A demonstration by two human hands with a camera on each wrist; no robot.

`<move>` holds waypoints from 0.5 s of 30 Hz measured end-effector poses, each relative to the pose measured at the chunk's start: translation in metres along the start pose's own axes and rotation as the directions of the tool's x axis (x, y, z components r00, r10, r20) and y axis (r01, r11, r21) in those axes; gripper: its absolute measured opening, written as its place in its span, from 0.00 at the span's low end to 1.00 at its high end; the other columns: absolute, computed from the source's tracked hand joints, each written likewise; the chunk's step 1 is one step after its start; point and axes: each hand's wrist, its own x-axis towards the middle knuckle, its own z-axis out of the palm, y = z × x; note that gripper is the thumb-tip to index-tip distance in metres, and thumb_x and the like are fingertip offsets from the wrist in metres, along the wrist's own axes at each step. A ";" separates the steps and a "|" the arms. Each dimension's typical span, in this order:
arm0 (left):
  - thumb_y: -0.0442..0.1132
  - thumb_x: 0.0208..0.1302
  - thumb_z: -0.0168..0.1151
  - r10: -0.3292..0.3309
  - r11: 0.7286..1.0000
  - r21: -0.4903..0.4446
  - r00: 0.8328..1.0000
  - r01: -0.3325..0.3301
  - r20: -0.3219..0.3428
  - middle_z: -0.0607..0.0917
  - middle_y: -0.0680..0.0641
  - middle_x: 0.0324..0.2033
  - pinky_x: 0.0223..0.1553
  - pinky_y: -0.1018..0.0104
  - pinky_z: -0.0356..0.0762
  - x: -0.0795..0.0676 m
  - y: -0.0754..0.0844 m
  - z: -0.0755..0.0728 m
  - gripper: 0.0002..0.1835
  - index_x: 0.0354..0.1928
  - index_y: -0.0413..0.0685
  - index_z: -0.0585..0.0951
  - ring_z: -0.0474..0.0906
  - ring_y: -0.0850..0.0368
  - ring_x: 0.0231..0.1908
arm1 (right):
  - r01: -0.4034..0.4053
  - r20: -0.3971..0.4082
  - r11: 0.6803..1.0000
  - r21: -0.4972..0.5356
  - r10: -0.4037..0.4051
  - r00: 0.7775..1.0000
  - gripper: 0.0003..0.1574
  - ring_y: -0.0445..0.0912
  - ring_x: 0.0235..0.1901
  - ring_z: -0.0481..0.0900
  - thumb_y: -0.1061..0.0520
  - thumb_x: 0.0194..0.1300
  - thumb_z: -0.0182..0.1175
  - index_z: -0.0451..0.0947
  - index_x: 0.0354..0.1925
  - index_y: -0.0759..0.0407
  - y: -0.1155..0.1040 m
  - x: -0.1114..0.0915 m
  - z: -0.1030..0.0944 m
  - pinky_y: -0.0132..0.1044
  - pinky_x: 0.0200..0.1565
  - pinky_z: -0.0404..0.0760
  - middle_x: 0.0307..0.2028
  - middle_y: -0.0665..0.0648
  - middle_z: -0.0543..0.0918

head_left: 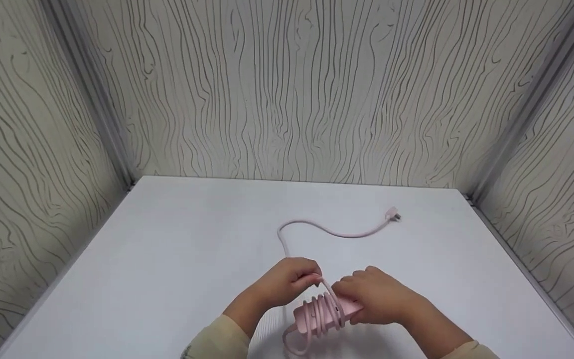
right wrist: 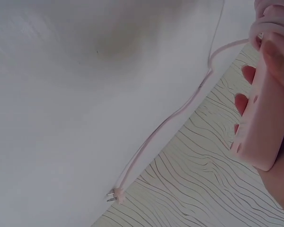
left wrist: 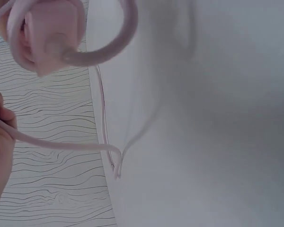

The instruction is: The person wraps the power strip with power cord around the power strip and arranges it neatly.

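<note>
A pink power strip (right wrist: 267, 118) is held above the table, with several turns of its pale pink cord (head_left: 320, 314) wound around its body. My right hand (head_left: 381, 299) grips one end of the strip, and in the right wrist view its fingers curl around the far side. With thumb and fingers my left hand (head_left: 289, 280) pinches the cord just beyond the last turn. At the strip's other end the cord leaves in a loose loop (left wrist: 109, 52). The unwound length runs from the left hand across the table to a plug (head_left: 392, 214) with metal prongs.
Both hands are over the near part of a white table (head_left: 167, 249). Panels with a wood-grain pattern (head_left: 277, 89) enclose it at the back and both sides, with grey metal posts (head_left: 87, 89) at the back corners. Shadows of hands and cord fall on the tabletop.
</note>
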 end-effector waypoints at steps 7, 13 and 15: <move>0.35 0.64 0.54 -0.147 0.959 -0.256 0.986 0.121 -0.084 0.77 0.43 0.25 0.34 0.72 0.68 0.004 -0.006 0.003 0.07 0.29 0.41 0.78 0.66 0.67 0.28 | 0.031 -0.018 0.967 0.254 -0.028 0.999 0.26 0.33 0.33 0.70 0.48 0.47 0.69 0.73 0.46 0.39 -0.001 0.001 -0.010 0.35 0.38 0.69 0.36 0.36 0.76; 0.37 0.65 0.52 -0.255 0.878 -0.445 0.959 0.177 -0.123 0.76 0.44 0.27 0.38 0.69 0.70 0.006 -0.011 0.012 0.10 0.30 0.37 0.76 0.69 0.64 0.30 | 0.005 -0.026 0.915 0.403 0.006 1.000 0.26 0.35 0.35 0.72 0.47 0.50 0.67 0.72 0.50 0.38 -0.002 0.003 -0.016 0.34 0.41 0.73 0.40 0.37 0.77; 0.40 0.66 0.52 -0.251 0.856 -0.491 0.960 0.161 -0.123 0.75 0.50 0.26 0.35 0.71 0.69 0.005 -0.011 0.015 0.12 0.30 0.37 0.75 0.68 0.65 0.29 | 0.009 -0.035 0.899 0.438 0.007 0.999 0.27 0.36 0.36 0.72 0.47 0.51 0.67 0.72 0.50 0.39 -0.003 0.004 -0.018 0.33 0.42 0.74 0.41 0.38 0.77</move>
